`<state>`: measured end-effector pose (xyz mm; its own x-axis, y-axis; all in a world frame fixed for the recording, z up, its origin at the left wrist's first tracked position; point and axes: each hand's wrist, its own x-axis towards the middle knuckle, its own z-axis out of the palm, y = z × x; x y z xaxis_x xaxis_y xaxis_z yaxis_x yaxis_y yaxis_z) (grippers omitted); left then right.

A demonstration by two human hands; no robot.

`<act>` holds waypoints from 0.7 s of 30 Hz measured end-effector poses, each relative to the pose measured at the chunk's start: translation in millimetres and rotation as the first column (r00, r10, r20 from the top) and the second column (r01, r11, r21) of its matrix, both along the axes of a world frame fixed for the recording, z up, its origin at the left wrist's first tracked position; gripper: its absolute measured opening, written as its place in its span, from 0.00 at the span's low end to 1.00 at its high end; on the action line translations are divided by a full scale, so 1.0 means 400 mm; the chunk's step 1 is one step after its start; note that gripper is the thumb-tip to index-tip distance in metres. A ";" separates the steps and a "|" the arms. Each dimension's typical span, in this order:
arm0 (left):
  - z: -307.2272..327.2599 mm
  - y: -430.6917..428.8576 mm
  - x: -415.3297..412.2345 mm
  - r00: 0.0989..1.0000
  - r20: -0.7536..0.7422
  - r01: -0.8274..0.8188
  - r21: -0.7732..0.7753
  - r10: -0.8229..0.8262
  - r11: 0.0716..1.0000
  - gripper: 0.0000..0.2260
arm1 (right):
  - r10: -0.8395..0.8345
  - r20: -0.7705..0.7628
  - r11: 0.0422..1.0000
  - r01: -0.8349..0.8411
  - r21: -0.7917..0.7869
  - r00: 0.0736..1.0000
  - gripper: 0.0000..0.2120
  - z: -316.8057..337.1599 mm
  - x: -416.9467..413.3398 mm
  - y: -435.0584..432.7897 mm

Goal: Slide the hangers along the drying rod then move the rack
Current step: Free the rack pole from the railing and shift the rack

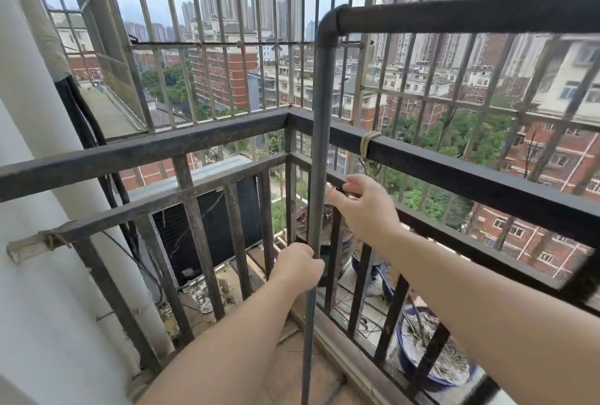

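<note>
While I stand in the corner of a narrow balcony, the tiled floor (292, 369) shows only as a small reddish patch between my forearms. A dark metal railing (146, 151) closes the corner ahead and runs on along my right, and a cage of thin window bars (207, 47) rises above it, with tower blocks and brick housing beyond. On my left a white wall (29, 242) and a white drainpipe (42, 132) stand close. Outside the railing sit an air conditioner unit (207, 219) and, lower right, a blue planter (431, 352) full of dry stalks.

The drying rack (319, 132) stands just inside the corner: its grey upright pole rises to an elbow, and its top rod goes off to the right above the railing. My left hand (300, 270) is clamped round the upright pole, fingers wrapped fully. My right hand (363, 206) reaches past the pole to the railing's lower bar, fingers curled loosely on it, thumb out.

Open room lies only behind and below me; wall and railing hem the rack in on its other sides.
</note>
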<state>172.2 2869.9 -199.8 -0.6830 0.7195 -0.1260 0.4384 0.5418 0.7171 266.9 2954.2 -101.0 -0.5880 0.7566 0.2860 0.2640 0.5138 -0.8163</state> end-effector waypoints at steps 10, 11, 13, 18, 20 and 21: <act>0.215 0.089 0.393 0.955 0.053 0.255 0.358 -0.292 0.898 0.15 | -0.381 -0.123 0.922 0.367 -0.122 0.916 0.19 0.059 0.444 0.052; 0.228 0.108 0.442 0.944 0.048 0.286 0.375 -0.327 0.882 0.14 | -0.437 -0.139 0.897 0.418 -0.144 0.889 0.19 0.064 0.499 0.060; 0.245 0.142 0.531 0.916 0.062 0.341 0.395 -0.395 0.853 0.13 | -0.545 -0.171 0.837 0.521 -0.168 0.821 0.18 0.070 0.598 0.075; 0.263 0.238 0.732 0.792 0.035 0.525 0.470 -0.610 0.709 0.13 | -0.722 -0.174 0.691 0.703 -0.167 0.669 0.18 0.078 0.833 0.069; 0.269 0.273 0.795 0.731 -0.006 0.601 0.479 -0.682 0.640 0.13 | -0.774 -0.140 0.631 0.772 -0.079 0.618 0.19 0.075 0.916 0.045; 0.270 0.285 0.825 0.693 -0.013 0.640 0.470 -0.721 0.608 0.13 | -0.796 -0.113 0.602 0.798 -0.034 0.595 0.19 0.068 0.954 0.027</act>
<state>502.3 2984.0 -91.9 0.0288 0.9715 0.2352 0.4137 -0.2258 0.8820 648.7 2965.0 -73.7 0.2809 0.9032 0.3246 0.4895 0.1561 -0.8579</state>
